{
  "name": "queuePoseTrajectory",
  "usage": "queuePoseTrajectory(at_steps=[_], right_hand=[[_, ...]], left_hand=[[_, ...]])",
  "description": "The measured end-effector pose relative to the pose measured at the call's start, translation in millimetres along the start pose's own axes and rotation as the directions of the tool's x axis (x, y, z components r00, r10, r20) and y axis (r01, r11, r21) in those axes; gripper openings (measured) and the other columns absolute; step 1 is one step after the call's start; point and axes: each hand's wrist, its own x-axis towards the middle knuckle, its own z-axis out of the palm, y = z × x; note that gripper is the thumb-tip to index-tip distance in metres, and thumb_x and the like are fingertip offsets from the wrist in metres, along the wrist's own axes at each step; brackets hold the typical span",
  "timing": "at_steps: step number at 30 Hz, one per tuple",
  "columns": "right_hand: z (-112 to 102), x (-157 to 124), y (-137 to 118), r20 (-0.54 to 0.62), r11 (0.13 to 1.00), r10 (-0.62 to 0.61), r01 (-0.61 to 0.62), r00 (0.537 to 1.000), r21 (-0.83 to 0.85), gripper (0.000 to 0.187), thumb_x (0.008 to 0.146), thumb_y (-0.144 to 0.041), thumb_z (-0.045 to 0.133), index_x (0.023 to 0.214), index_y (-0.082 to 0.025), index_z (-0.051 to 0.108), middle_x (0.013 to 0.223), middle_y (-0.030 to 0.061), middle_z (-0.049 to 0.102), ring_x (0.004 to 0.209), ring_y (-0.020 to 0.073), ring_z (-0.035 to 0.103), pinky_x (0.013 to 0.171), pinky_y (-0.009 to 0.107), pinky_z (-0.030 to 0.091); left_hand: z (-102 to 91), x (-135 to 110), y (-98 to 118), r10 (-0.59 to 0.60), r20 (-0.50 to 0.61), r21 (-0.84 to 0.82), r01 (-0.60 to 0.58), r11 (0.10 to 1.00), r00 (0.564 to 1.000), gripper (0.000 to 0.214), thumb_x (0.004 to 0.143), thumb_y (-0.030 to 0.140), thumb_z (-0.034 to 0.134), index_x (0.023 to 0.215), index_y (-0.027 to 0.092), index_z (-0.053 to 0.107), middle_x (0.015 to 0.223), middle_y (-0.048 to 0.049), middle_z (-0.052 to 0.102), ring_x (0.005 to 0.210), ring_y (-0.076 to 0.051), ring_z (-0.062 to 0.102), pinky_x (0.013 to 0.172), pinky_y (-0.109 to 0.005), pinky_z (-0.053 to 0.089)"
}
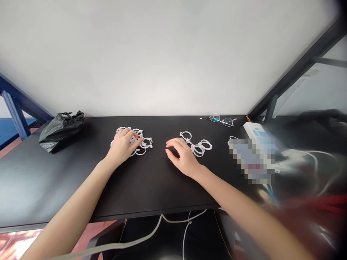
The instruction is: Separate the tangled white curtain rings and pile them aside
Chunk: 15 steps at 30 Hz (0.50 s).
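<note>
My left hand (124, 144) rests over a loose pile of white rings (148, 143) with small knobs on them. Its thumb stands apart from the curled fingers, whose tips are partly hidden, and no ring is visibly lifted. To the right, my right hand (183, 155) is just left of a second, smaller group of white rings (199, 150). Its fingers and thumb curve toward each other with a gap between them, and nothing shows in that gap. Both groups lie on the black table (146, 187).
A black plastic bag (63, 128) lies at the left. Eyeglasses (222, 121) sit by the wall, near a tiny yellow bit (200, 118). A white power strip (256, 130) and a pixelated item (251, 162) are at the right. A pale cable (151, 233) hangs before the table edge.
</note>
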Motion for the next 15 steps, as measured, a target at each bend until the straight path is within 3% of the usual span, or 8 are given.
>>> queuePoseTrajectory(at_steps=[3,6,10,15], right_hand=[[-1,1,6,0.067,0.973,0.051,-0.034,0.996,-0.228,0.023,0.094,-0.025,0.052,0.114,-0.016,0.059,0.140,0.0177,0.050,0.134,0.0329,0.043,0.110,0.054,0.035],[2,0,11,0.170,0.921,0.180,-0.105,0.969,-0.374,0.041,0.095,-0.033,0.052,0.129,-0.012,0.053,0.148,0.0225,0.042,0.142,0.0379,0.032,0.113,0.062,0.025],[4,-2,12,0.228,0.906,0.213,-0.105,0.950,-0.409,0.044,0.096,-0.036,0.050,0.132,-0.010,0.052,0.143,0.0232,0.047,0.138,0.0363,0.038,0.114,0.061,0.024],[4,-1,10,0.200,0.941,0.186,-0.116,0.962,-0.317,0.034,0.094,-0.031,0.055,0.124,-0.014,0.057,0.136,0.0195,0.054,0.131,0.0329,0.046,0.112,0.059,0.029]], left_hand=[[-2.1,1,8,0.015,-0.029,-0.017,-0.016,1.000,0.999,0.020,0.093,0.038,0.052,0.084,0.021,0.057,0.084,-0.0053,0.058,0.086,-0.024,0.051,0.085,-0.039,0.042],[-4.7,1,20,0.062,-0.062,-0.063,-0.066,0.996,0.996,0.018,0.094,0.034,0.051,0.083,0.021,0.057,0.088,-0.0063,0.061,0.087,-0.024,0.052,0.086,-0.041,0.043],[-6.9,-2,37,0.138,-0.034,-0.124,-0.141,0.982,0.990,0.015,0.096,0.029,0.049,0.085,0.020,0.055,0.091,-0.0061,0.062,0.088,-0.023,0.054,0.086,-0.041,0.043],[-3.4,-6,51,0.220,0.041,-0.221,-0.206,0.953,0.975,0.013,0.096,0.025,0.049,0.086,0.020,0.054,0.089,-0.0056,0.062,0.085,-0.020,0.053,0.083,-0.037,0.044]])
